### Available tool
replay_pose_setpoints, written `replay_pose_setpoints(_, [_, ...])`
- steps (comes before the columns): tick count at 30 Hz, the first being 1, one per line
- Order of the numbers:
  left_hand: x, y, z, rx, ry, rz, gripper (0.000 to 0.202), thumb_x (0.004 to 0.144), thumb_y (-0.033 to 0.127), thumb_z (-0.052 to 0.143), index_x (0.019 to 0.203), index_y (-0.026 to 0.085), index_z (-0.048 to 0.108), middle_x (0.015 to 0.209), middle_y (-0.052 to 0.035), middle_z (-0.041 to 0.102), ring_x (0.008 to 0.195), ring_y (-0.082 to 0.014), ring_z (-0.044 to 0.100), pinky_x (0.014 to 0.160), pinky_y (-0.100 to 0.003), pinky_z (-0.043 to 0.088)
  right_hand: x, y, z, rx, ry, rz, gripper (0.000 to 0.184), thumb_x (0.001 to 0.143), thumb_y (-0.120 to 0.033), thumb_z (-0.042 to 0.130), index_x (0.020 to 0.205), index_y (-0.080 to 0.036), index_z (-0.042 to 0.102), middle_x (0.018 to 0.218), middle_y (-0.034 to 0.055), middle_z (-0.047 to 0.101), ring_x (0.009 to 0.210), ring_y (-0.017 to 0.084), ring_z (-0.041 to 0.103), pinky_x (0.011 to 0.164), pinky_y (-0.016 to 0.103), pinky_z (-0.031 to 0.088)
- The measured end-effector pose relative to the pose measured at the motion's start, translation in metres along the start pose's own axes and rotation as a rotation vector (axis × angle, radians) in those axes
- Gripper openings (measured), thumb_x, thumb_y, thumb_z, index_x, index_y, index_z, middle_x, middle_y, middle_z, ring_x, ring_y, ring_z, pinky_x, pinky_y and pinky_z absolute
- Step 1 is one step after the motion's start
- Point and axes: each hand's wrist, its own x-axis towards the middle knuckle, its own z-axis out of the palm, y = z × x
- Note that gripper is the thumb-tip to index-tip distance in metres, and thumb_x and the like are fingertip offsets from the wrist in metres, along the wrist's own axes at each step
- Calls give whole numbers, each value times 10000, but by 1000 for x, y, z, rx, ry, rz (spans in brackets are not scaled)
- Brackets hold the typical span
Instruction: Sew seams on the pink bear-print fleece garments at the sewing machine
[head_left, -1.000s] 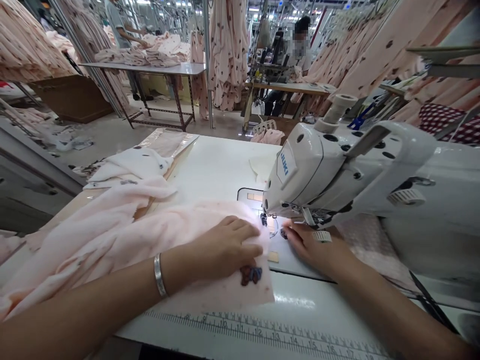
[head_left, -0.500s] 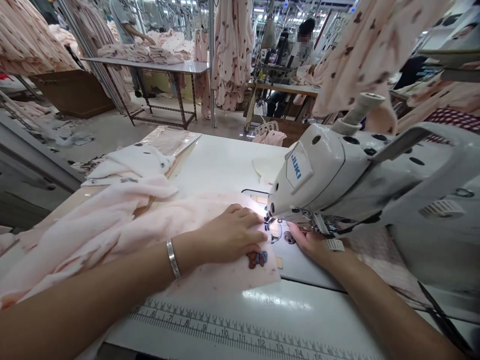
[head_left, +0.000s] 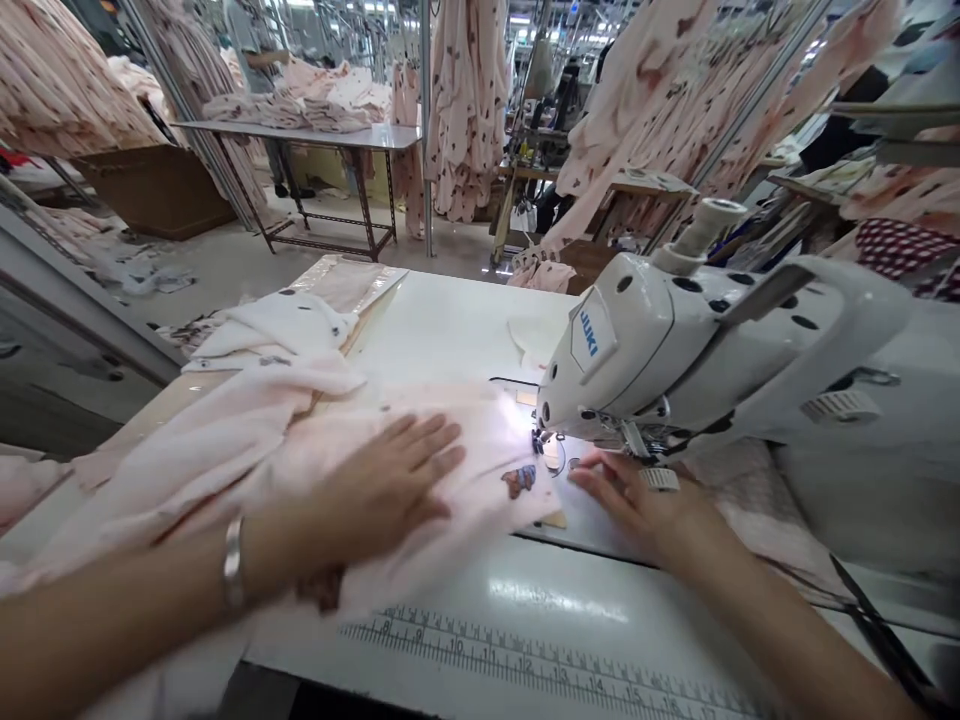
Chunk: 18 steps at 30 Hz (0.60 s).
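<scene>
The left hand (head_left: 382, 482) lies open and palm down on a pale pink printed fabric (head_left: 469, 450), fingers spread and pointing toward the sewing machine. It is not gripping; the fabric lies flat beneath the palm and fingers. A silver bangle (head_left: 233, 562) sits on the left wrist.

The right hand (head_left: 631, 497) is also open, with fingers slightly curled. It rests on the metal bed of the machine, just beside the fabric's near edge and close to the presser foot (head_left: 546, 440). It holds nothing.

The fabric therefore lies under the left hand and to the side of the right. It spreads across the white sewing table (head_left: 450, 330), and one part reaches the presser foot beneath the head of a white JUKI industrial sewing machine (head_left: 615, 350). A small dark printed motif (head_left: 519, 481) lies between the two hands, nearer the right. Further folds of the fabric bunch up to the left of the left hand, and a white-toned fold (head_left: 270, 330) lies beyond them on the table. A printed ruler scale (head_left: 525, 665) runs along the near table edge, apart from the hands.

Farther back, a co-worker (head_left: 251, 40) stands at a metal table (head_left: 296, 130) bearing folded garments (head_left: 277, 112), among hanging pink printed garments (head_left: 469, 100).
</scene>
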Motion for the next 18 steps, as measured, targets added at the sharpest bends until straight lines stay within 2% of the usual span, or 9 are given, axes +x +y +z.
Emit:
replay_pose_setpoints(1, [-13, 22, 8, -8, 60, -127, 475, 939, 351, 413, 1366, 144, 395, 1456, -175, 359, 1350, -344, 312, 1059, -562, 304, -4, -11, -1, 3, -15, -5, 345, 853, -557, 506, 808, -235, 622, 827, 43, 664, 768, 228, 615, 683, 360, 454])
replay_pose_setpoints(3, [-25, 66, 18, -82, 203, -143, 554, 884, 467, 442, 1323, 130, 433, 1394, -232, 416, 1308, -442, 333, 973, -655, 327, -10, -31, -2, 14, -49, -21, 325, 868, -528, 492, 761, -235, 580, 776, 25, 645, 726, 218, 610, 661, 347, 443])
replay_pose_setpoints(5, [-15, 90, 15, -260, 223, -125, 389, 881, 420, 471, 1207, 210, 510, 1319, -153, 518, 1259, -354, 438, 996, -555, 377, -12, -42, 0, 46, -72, -37, 324, 911, -470, 440, 714, -227, 526, 702, -6, 613, 647, 169, 594, 615, 299, 437])
replay_pose_setpoints(7, [10, 87, 1, -479, 132, -46, 208, 896, 285, 453, 1066, 229, 558, 1140, -58, 629, 1115, -227, 560, 1061, -455, 358, -12, -40, 1, 82, -74, -47, 318, 927, -439, 421, 706, -226, 500, 640, -33, 589, 563, 125, 566, 542, 245, 424])
replay_pose_setpoints(9, [39, 64, -12, -512, 95, -18, 171, 913, 174, 409, 920, 187, 579, 903, -26, 659, 901, -155, 611, 1081, -401, 344, -11, -27, 0, 95, -39, -56, 288, 914, -428, 440, 724, -228, 520, 631, -33, 597, 560, 124, 573, 517, 230, 429])
replay_pose_setpoints(11, [57, 40, -14, -426, 70, 34, 135, 922, 197, 450, 935, 167, 581, 1009, -56, 640, 989, -179, 580, 1051, -400, 375, -10, -9, -5, 67, 47, -51, 283, 895, -416, 445, 725, -220, 560, 683, 19, 629, 675, 182, 622, 584, 277, 470])
replay_pose_setpoints(13, [61, 28, -5, -327, 60, 53, 153, 920, 245, 489, 1017, 154, 566, 1206, -99, 566, 1154, -228, 502, 1046, -427, 375, -11, 1, -13, 29, 140, -47, 297, 884, -402, 440, 736, -207, 608, 774, 83, 656, 804, 257, 639, 671, 359, 492])
replay_pose_setpoints(15, [55, 28, 6, -266, 72, 33, 204, 923, 269, 490, 1080, 148, 540, 1308, -116, 492, 1239, -253, 432, 1062, -448, 352, -17, -3, -20, 19, 204, -59, 294, 893, -390, 436, 825, -205, 655, 885, 107, 669, 897, 278, 636, 749, 402, 501])
replay_pose_setpoints(18, [45, 42, 13, -235, 106, -11, 242, 927, 293, 489, 1117, 147, 517, 1279, -115, 511, 1211, -254, 452, 1044, -444, 363, -32, -31, -19, 78, 182, -123, 342, 940, -368, 398, 1184, -228, 590, 1146, 78, 648, 1080, 217, 602, 887, 360, 511])
